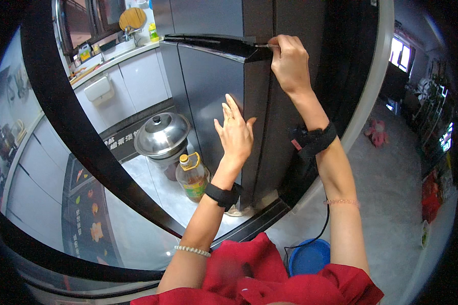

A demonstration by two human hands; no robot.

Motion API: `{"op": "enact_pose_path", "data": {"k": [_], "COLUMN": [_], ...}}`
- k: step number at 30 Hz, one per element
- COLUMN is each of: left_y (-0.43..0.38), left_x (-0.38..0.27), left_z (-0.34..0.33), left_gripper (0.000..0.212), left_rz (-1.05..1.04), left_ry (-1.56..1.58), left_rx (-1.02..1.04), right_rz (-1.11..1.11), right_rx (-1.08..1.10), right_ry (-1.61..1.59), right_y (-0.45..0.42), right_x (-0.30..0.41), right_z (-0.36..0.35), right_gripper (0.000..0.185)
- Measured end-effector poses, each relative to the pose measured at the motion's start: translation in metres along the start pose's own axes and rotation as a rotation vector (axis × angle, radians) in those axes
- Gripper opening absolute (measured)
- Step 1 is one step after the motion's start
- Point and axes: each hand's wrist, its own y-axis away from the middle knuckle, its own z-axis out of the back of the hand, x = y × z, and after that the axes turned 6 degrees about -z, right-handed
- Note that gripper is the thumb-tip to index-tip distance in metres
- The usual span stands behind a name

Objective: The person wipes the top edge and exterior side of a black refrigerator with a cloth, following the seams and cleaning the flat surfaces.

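Observation:
A tall dark grey refrigerator (213,80) stands before me, with a black recessed gap (213,42) between its upper and lower doors. At the right end of that gap, my right hand (291,63) pinches a thin, light-coloured strip (264,45); too little of it shows to tell what it is. My left hand (236,139) is lower, its fingers apart and its back towards me. It is in front of the lower door's edge, and I cannot tell whether it touches the door. Nothing shows in it. Both wrists wear black bands.
A steel pot with a domed lid (162,133) and a large oil bottle (192,177) stand on the floor left of the refrigerator. A black-framed glass door (110,183) curves along the left. Behind my right forearm is a blue basin (309,257), with a black cable (325,225) hanging nearby.

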Motion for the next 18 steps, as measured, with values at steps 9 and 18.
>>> {"op": "enact_pose_path", "data": {"k": [9,18], "left_y": [0.000,-0.001], "left_x": [0.003,-0.002], "left_z": [-0.001,0.001], "left_gripper": [0.088,0.090], "left_rz": [0.004,0.028], "left_ry": [-0.016,0.007], "left_rx": [0.002,0.057], "right_rz": [0.046,0.010], "right_rx": [0.169,0.056], "right_ry": [-0.311,-0.115], "right_y": [0.009,-0.004], "right_x": [0.019,0.024], "right_z": [0.009,-0.004], "right_gripper": [0.008,0.012]}}
